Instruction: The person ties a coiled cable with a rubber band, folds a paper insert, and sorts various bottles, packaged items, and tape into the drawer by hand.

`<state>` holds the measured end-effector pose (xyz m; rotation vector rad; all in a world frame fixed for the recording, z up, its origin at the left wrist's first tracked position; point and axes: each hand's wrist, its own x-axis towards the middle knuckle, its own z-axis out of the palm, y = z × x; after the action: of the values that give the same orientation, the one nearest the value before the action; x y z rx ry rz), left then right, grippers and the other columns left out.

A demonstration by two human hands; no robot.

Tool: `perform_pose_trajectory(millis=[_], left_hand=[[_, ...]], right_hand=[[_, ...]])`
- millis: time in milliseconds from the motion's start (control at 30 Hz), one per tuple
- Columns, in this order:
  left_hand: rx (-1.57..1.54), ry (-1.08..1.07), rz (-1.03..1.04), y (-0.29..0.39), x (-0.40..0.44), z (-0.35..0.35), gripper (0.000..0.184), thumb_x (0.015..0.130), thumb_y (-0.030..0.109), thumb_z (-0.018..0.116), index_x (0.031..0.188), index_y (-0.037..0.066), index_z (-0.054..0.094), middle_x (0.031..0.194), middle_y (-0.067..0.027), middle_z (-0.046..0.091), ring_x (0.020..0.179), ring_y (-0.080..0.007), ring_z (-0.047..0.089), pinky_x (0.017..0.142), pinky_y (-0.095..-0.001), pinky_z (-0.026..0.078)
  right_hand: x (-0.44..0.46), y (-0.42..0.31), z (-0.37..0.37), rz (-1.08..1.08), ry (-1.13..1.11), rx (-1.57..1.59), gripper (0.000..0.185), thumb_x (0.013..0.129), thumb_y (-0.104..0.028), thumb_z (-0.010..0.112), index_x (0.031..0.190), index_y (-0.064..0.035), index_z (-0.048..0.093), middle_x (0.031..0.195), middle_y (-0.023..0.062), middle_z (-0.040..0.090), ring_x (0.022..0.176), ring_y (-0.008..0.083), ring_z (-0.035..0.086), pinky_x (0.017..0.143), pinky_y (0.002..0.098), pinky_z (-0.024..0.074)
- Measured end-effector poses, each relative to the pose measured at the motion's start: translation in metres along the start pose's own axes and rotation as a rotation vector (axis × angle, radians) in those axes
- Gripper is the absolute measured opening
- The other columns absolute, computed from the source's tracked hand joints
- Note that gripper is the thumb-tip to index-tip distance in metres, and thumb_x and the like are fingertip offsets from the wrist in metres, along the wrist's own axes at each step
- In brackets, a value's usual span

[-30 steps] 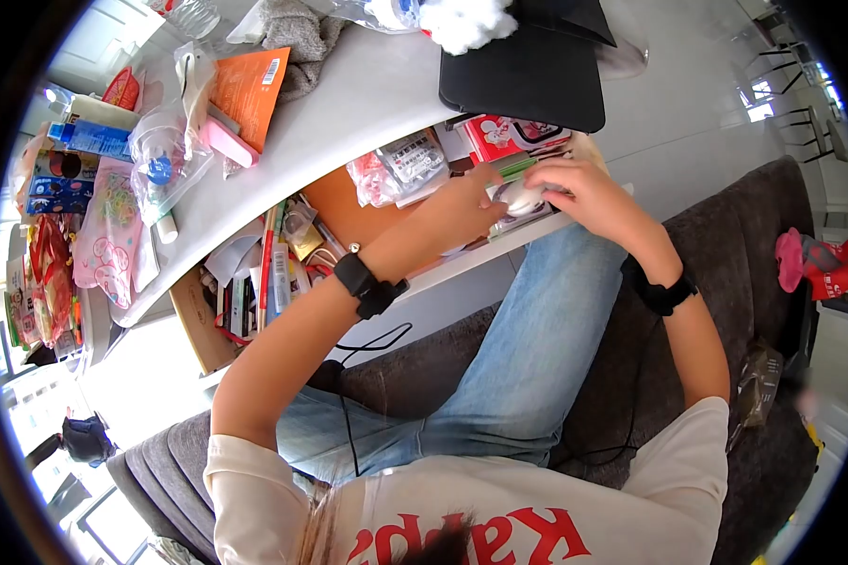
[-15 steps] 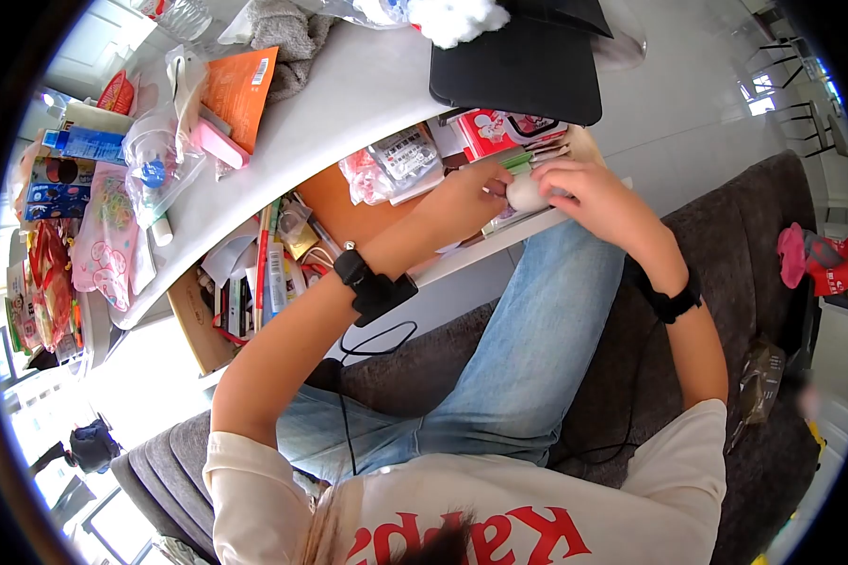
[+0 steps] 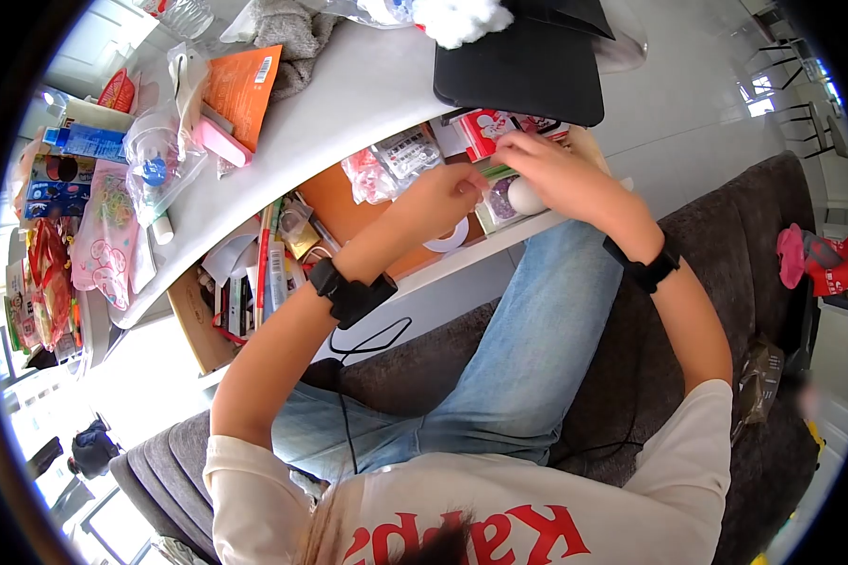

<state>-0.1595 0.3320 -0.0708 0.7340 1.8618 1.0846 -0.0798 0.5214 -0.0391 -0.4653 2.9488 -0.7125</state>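
Both my hands are over the open drawer. My left hand has curled fingers, with its thumb and fingertips close together; what they grip is hidden. My right hand reaches in from the right, fingers bent and fingertips down by a thin green strip that shows between the hands. I cannot tell which hand has hold of the strip. Beneath my right hand are a smooth white rounded object and a clear box with purple contents. A white ring-shaped roll lies below my left hand.
A red and white box and a clear packet sit at the drawer's back. Pens, books and a padlock fill its left end. Above, the white tabletop carries a black mat, orange pouch and plastic bags.
My right hand has moved left and farther into the drawer, off the white rounded object. My left hand has drawn back left, uncovering the purple-filled box and the white roll.
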Motion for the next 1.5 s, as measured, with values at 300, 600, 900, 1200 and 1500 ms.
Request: perform_pose_trajectory(millis=[300,600,900,1200,1500], left_hand=[[-0.048,0.011,0.05,0.003,-0.049,-0.024,0.02,0.089,0.014,0.051,0.102,0.0,0.057,0.089,-0.0083,0.061,0.084,-0.0134,0.06,0.076,-0.0246,0.046],[0.288,0.071,-0.118,-0.028,-0.103,-0.058,0.03,0.087,0.021,0.051,0.106,-0.002,0.055,0.094,-0.0145,0.062,0.088,-0.0213,0.06,0.078,-0.0294,0.045],[0.201,0.272,0.027,-0.079,-0.04,-0.084,0.026,0.081,0.012,0.047,0.096,-0.006,0.057,0.093,-0.0201,0.059,0.089,-0.0294,0.057,0.079,-0.0316,0.045],[0.031,0.08,-0.084,-0.061,-0.066,-0.104,0.029,0.08,0.009,0.051,0.106,-0.003,0.058,0.117,-0.0177,0.052,0.107,-0.027,0.05,0.088,-0.0301,0.044],[0.503,-0.015,-0.21,-0.077,-0.138,-0.119,0.031,0.088,0.015,0.042,0.113,0.003,0.055,0.105,-0.018,0.059,0.093,-0.0289,0.057,0.08,-0.0333,0.044]], right_hand=[[-0.005,0.003,0.006,0.06,0.094,0.185,0.024,0.08,0.002,0.044,0.103,-0.0015,0.052,0.105,0.0101,0.053,0.097,0.0286,0.054,0.082,0.0345,0.0437],[0.018,-0.051,0.006,-0.088,0.136,0.05,0.027,0.076,0.001,0.052,0.104,-0.001,0.053,0.107,0.0111,0.052,0.098,0.0281,0.052,0.083,0.0362,0.043],[0.074,-0.071,0.039,-0.074,0.084,-0.217,0.05,0.068,0.003,0.058,0.117,-0.0023,0.047,0.122,0.0101,0.042,0.109,0.0302,0.044,0.09,0.038,0.0402],[0.073,-0.071,0.045,-0.072,0.155,-0.161,0.043,0.068,0.005,0.055,0.11,-0.0025,0.05,0.12,0.0116,0.043,0.101,0.0292,0.048,0.082,0.0389,0.043],[0.064,-0.108,0.053,-0.234,-0.023,-0.031,0.018,0.074,0.0,0.051,0.091,0.0005,0.057,0.087,0.0135,0.057,0.083,0.0309,0.057,0.074,0.0392,0.0458]])
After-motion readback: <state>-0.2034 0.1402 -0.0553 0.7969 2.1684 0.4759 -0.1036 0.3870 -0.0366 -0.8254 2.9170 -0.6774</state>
